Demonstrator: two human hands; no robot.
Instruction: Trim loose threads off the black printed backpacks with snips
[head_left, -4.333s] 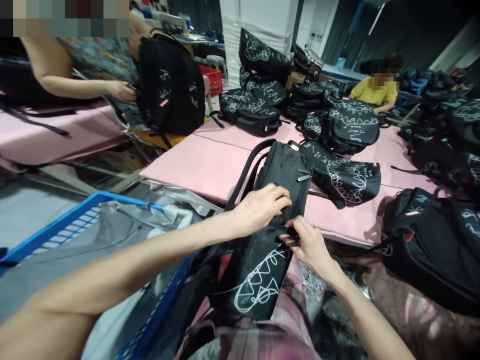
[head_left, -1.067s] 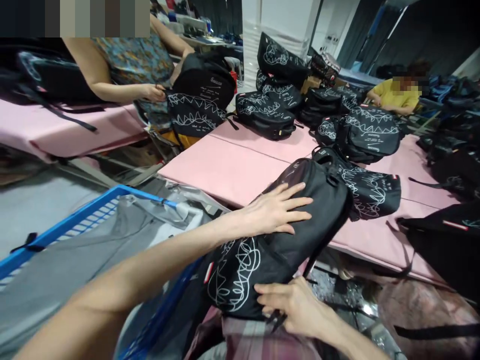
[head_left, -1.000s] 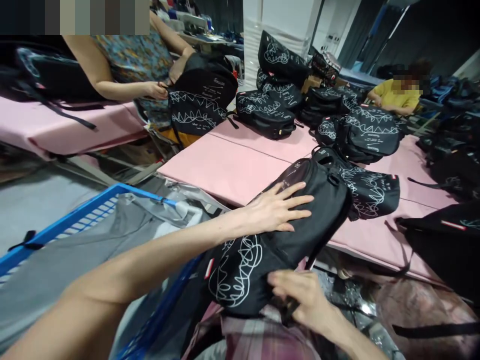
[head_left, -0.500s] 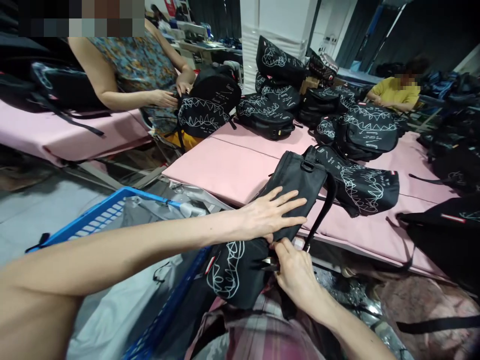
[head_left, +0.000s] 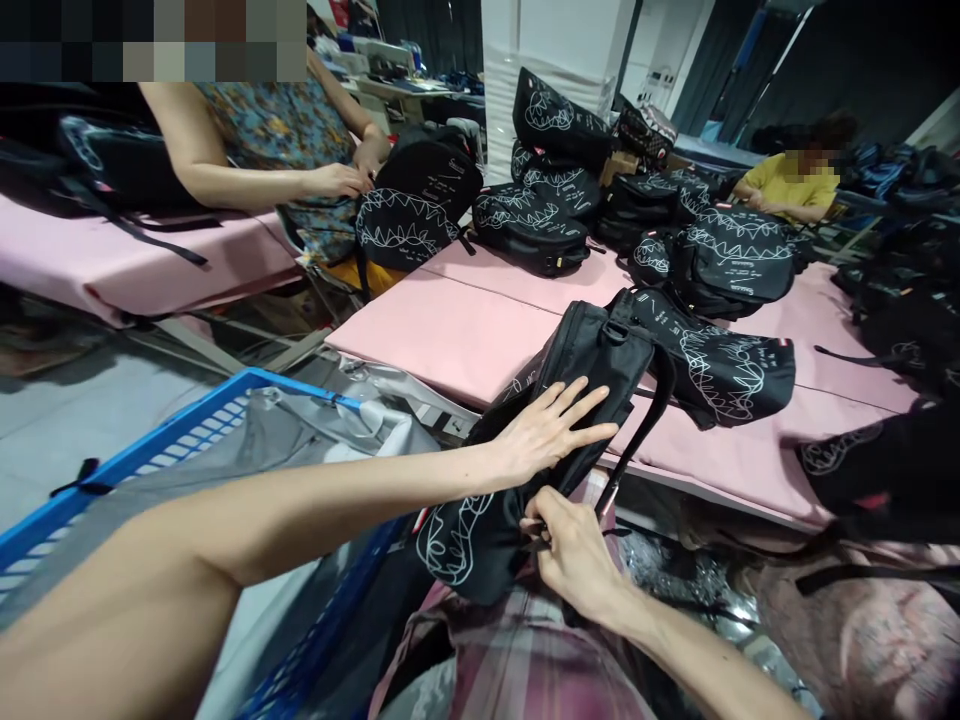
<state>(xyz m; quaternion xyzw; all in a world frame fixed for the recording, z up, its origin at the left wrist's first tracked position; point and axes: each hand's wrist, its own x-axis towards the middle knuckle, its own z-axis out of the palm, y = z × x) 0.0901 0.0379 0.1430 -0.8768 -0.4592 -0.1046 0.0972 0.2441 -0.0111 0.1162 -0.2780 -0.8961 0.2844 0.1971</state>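
A black backpack with white scribble print leans from my lap onto the edge of the pink table. My left hand lies flat on its side with the fingers spread. My right hand is closed in a pinch at the bag's lower side, on something small I cannot make out. A black strap hangs down from the bag beside my right hand.
A blue crate lined with clear plastic stands at my left. Several more black backpacks lie over the pink table and at the right. A person at the left handles another backpack. Another person sits at the far right.
The backpack was turned over on my lap from its flat face onto its side. My right hand came up from under the bag and pinched at its lower side. My left hand stayed flat on it.
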